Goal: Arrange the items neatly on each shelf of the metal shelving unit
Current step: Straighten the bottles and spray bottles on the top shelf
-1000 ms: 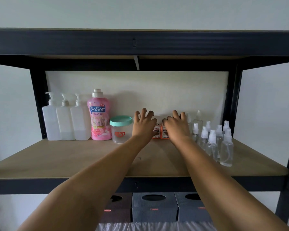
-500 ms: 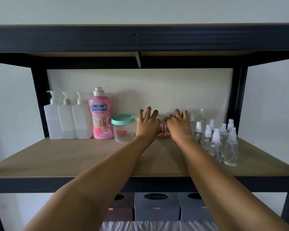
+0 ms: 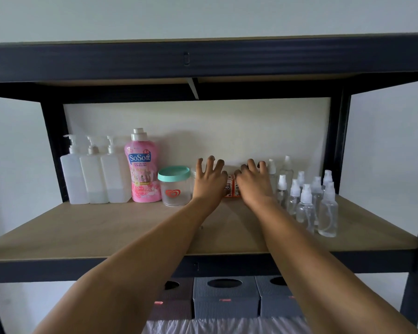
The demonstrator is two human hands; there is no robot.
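Where both hands (image 3: 232, 186) reach, clear teal-lidded jar (image 3: 174, 186), nothing visible inside.

hands block the small boxes; shelf frame runs out of view.
left hand (image 3: 209, 183) and right hand (image 3: 253, 185) cover most of the orange-and-white boxes (image 3: 231, 189); their print unreadable. grey tissue boxes (image 3: 225, 297) below partly behind forearms, white plastic (image 3: 203, 327) cut by bottom edge.

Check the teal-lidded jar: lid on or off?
On. The teal lid sits flat across the clear jar, which stands upright on the shelf.
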